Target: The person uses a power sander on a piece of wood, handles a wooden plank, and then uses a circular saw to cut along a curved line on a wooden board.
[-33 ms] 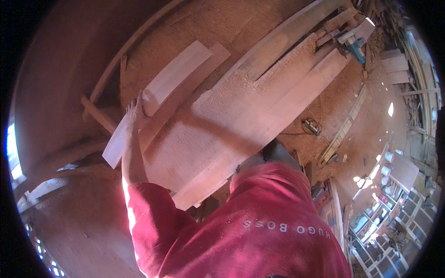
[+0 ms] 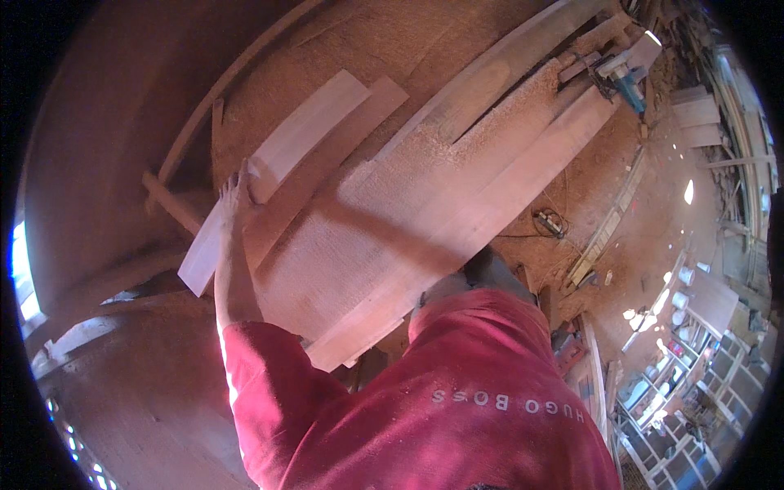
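My left hand reaches across a pale wooden plank on the left side of the bench. The fingers bend over the plank and grip it near its close end. A darker plank lies alongside, on the bench side of the pale one. Both rest beside a wide wooden workbench top dusted with sawdust. My right hand is out of sight, with the red shirt filling the lower middle.
A blue power tool sits at the bench's far right end. Long curved timber lies along the far edge. A power strip with cable and a slatted wooden piece lie on the floor. White-framed racks stand at lower right.
The pale plank and my left hand have shifted very slightly left. My grip looks the same.
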Available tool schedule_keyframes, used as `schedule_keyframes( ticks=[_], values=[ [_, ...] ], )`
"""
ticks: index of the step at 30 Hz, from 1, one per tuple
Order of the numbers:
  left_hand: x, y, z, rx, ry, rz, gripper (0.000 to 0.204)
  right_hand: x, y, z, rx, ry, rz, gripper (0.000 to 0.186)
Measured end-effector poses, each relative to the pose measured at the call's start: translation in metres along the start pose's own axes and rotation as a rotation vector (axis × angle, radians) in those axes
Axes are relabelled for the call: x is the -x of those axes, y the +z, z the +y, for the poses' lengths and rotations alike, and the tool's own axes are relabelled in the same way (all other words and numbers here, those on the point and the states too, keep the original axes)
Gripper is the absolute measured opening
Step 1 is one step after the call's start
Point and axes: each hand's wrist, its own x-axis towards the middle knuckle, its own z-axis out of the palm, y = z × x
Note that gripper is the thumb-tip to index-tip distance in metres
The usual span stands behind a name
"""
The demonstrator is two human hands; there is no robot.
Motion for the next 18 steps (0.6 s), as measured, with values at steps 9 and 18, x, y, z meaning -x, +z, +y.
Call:
schedule_keyframes(
  ticks=[9,18],
  values=[
    [-0.048,0.115,0.022,0.132,-0.309,-0.222,0.092,0.046,-0.014,-0.006,0.038,-0.002,0.018,0.085],
    [-0.041,0.124,0.028,0.228,-0.310,-0.222,0.096,0.055,-0.020,-0.010,0.051,-0.028,0.004,0.086]
  ],
)
